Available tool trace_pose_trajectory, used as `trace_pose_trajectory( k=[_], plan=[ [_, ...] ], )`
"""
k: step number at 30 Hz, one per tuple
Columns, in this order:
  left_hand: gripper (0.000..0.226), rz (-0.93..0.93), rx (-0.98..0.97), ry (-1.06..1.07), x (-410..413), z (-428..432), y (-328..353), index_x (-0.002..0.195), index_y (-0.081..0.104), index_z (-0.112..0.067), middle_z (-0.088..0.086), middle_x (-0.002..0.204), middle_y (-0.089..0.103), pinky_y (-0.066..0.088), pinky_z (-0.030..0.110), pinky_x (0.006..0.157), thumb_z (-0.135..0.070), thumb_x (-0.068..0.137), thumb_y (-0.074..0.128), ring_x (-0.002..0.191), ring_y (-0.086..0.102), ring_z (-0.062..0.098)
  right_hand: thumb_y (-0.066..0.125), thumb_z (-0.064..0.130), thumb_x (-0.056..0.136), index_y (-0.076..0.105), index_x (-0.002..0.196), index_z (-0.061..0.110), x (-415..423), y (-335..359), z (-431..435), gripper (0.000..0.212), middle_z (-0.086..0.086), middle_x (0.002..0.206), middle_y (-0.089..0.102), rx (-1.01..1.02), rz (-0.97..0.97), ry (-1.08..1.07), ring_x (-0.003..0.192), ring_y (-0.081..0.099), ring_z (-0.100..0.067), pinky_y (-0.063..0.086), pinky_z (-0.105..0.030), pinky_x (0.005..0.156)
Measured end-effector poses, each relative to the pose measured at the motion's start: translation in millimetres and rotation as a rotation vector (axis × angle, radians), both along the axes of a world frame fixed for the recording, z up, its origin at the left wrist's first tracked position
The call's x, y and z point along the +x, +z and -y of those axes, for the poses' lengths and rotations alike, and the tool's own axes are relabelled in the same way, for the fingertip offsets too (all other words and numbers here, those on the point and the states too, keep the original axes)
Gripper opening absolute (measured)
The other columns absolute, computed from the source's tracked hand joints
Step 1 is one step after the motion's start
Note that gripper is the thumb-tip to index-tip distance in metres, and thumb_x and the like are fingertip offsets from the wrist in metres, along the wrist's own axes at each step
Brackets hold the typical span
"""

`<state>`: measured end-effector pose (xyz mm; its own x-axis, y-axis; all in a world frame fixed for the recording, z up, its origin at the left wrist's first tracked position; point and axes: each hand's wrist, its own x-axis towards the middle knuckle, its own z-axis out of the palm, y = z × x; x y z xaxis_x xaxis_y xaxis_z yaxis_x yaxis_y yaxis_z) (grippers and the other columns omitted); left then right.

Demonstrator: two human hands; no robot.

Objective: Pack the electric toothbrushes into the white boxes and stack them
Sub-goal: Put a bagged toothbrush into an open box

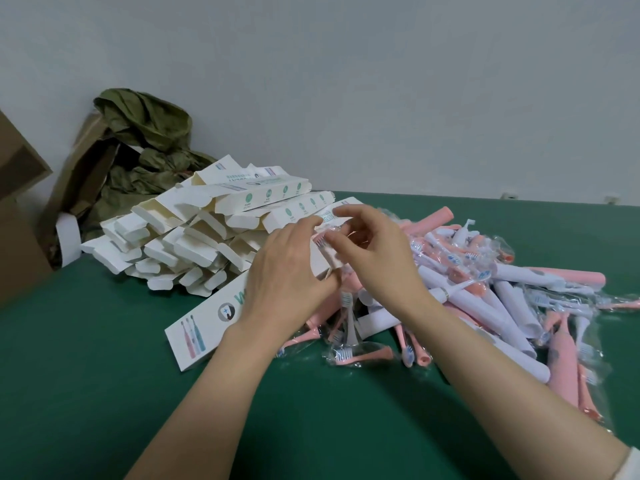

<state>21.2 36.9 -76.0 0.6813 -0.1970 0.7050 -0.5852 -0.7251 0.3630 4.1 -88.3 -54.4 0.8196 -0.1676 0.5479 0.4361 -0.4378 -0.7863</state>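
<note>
Since the green table (104,393) serves as the packing bench, stock is split to either side: the pile of white boxes (194,233), flaps open and ready to fill, sits back left against the wall, and the heap of toothbrushes (485,296), pink and white handles plus bagged heads, spreads right, within reach of the right arm. Cardboard carton (17,220) and olive cloth (145,140) sit far left, out of the work area. One white box (204,327) lies flat in front, printed face up, far end under the hands. Left hand (287,278) grips that far end, fingers curled over it, probably to steady the mouth for loading. Right hand (374,258) pinches a wrapped brush head (325,237) between thumb and forefinger right at the box opening, other fingers lifted clear, likely feeding it in. Whether a handle is already inside is hidden. No stack of closed boxes visible, so the task looks early
</note>
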Motion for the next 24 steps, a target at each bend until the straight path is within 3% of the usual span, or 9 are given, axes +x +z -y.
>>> trace_pose_trajectory(
  k=[2, 6, 9, 12, 14, 15, 19, 21, 24],
  plan=[
    [0.063, 0.011, -0.012, 0.003, -0.3, -0.7, -0.6, 0.124, 0.053, -0.017, -0.002, 0.113, 0.062, 0.028, 0.019, 0.076, -0.043, 0.067, 0.06, 0.104, 0.051, 0.018, 0.07, 0.014, 0.083, 0.066, 0.086, 0.015, 0.7, -2.4, -3.8, 0.006, 0.005, 0.074, 0.063, -0.012, 0.014, 0.006, 0.07, 0.059, -0.01, 0.048, -0.023, 0.067],
    [0.061, 0.0, -0.03, -0.012, 2.1, -1.9, -1.2, 0.126, 0.053, -0.016, 0.001, 0.116, 0.061, 0.031, 0.022, 0.08, -0.028, 0.069, 0.067, 0.107, 0.05, 0.022, 0.06, 0.009, 0.088, 0.07, 0.083, 0.008, 0.7, -3.4, -7.6, 0.011, 0.005, 0.078, 0.056, -0.375, 0.039, 0.025, 0.075, 0.046, -0.007, 0.034, -0.015, 0.069],
    [0.058, 0.041, -0.059, 0.005, 0.9, -2.4, 1.7, 0.125, 0.054, -0.015, 0.001, 0.114, 0.062, 0.033, 0.022, 0.081, -0.033, 0.071, 0.064, 0.105, 0.049, 0.018, 0.066, 0.013, 0.086, 0.068, 0.096, 0.014, 3.1, -0.1, -1.9, 0.011, 0.009, 0.089, 0.053, -0.228, 0.086, -0.068, 0.079, 0.045, 0.001, 0.034, -0.01, 0.072],
    [0.059, 0.086, -0.091, -0.012, 0.6, -4.4, 3.5, 0.124, 0.053, -0.017, -0.001, 0.113, 0.061, 0.031, 0.02, 0.083, -0.031, 0.07, 0.072, 0.103, 0.045, 0.011, 0.069, 0.017, 0.084, 0.063, 0.11, 0.014, 6.3, 0.3, 3.4, 0.027, 0.002, 0.096, 0.062, -0.089, -0.018, -0.086, 0.078, 0.055, -0.008, 0.046, -0.024, 0.075],
    [0.065, 0.09, -0.088, -0.08, 1.2, -7.3, 5.5, 0.126, 0.051, -0.018, -0.002, 0.116, 0.06, 0.027, 0.014, 0.084, -0.039, 0.068, 0.071, 0.105, 0.042, 0.009, 0.06, 0.015, 0.09, 0.065, 0.095, 0.002, 6.1, 2.7, 2.2, 0.014, -0.011, 0.076, 0.062, 0.01, -0.077, 0.037, 0.065, 0.054, -0.018, 0.046, -0.035, 0.066],
    [0.071, 0.074, -0.068, -0.113, 1.3, -9.2, 6.6, 0.129, 0.049, -0.019, -0.003, 0.118, 0.058, 0.025, 0.012, 0.084, -0.046, 0.067, 0.07, 0.107, 0.041, 0.008, 0.056, 0.012, 0.091, 0.06, 0.084, -0.007, 6.4, 3.5, 2.0, 0.021, -0.021, 0.068, 0.054, 0.036, -0.068, 0.058, 0.061, 0.046, -0.022, 0.041, -0.035, 0.063],
    [0.105, -0.035, 0.065, -0.193, 1.9, -14.5, 9.6, 0.144, 0.025, -0.03, -0.008, 0.132, 0.046, 0.024, 0.017, 0.087, -0.081, 0.057, 0.055, 0.115, 0.032, 0.004, 0.053, 0.009, 0.09, 0.052, 0.081, -0.019, 4.2, 5.6, 1.6, 0.03, -0.034, 0.07, 0.048, 0.117, -0.042, 0.081, 0.065, 0.036, -0.021, 0.034, -0.034, 0.064],
    [0.103, -0.056, 0.015, -0.201, 1.9, -15.0, 10.1, 0.14, 0.03, -0.027, -0.007, 0.131, 0.047, 0.024, 0.017, 0.085, -0.081, 0.056, 0.051, 0.115, 0.034, 0.004, 0.053, 0.007, 0.09, 0.053, 0.079, -0.02, 3.9, 6.1, 1.7, 0.029, -0.033, 0.067, 0.047, 0.162, -0.048, 0.087, 0.065, 0.036, -0.022, 0.034, -0.034, 0.063],
    [0.072, -0.001, -0.02, -0.2, 3.2, -14.5, 8.8, 0.118, 0.046, -0.02, -0.009, 0.11, 0.051, 0.026, 0.016, 0.075, -0.069, 0.067, 0.058, 0.102, 0.041, 0.006, 0.053, 0.006, 0.09, 0.053, 0.076, -0.02, 2.2, 5.4, 0.5, 0.029, -0.03, 0.064, 0.043, 0.236, -0.044, 0.11, 0.064, 0.034, -0.023, 0.033, -0.035, 0.061]
  ],
)
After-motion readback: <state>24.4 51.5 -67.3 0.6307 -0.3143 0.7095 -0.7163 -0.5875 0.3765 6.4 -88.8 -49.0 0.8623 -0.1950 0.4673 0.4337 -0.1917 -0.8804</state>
